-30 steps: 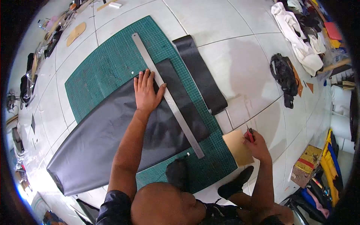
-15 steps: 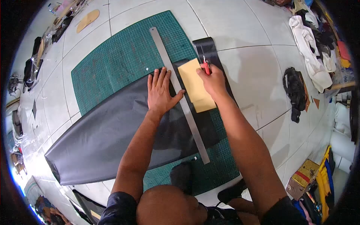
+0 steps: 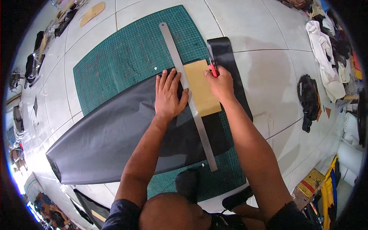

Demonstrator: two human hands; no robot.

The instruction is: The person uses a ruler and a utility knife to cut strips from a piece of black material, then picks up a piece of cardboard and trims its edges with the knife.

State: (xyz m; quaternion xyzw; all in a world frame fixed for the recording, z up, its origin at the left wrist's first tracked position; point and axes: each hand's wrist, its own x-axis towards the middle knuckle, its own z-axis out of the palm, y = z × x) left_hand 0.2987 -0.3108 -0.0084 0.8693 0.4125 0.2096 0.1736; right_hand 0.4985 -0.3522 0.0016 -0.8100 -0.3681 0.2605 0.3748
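Note:
My left hand (image 3: 167,94) lies flat on a sheet of black leather-like material (image 3: 115,126), its fingers stretched out beside a long metal ruler (image 3: 172,50). The thumb reaches the ruler's edge. In my right hand (image 3: 222,84) is a red-handled cutter knife (image 3: 213,70), blade pointing away from me. That hand rests at the right edge of a tan card piece (image 3: 201,88), whose left edge lies along the ruler. Underneath is a green cutting mat (image 3: 115,69). A dark strip of material (image 3: 226,51) runs to the right of the card.
White floor tiles (image 3: 264,30) surround the mat. A black bundle (image 3: 308,101) lies to the right, with white cloth (image 3: 326,61) and other piled materials beyond it. At the lower right stands a cardboard box (image 3: 306,184). A tan rounded piece (image 3: 92,14) lies at the upper left.
The gap between card and ruler has closed, and the card now sits straight along the ruler's edge. My right hand still grips the knife; the whole view has shifted slightly.

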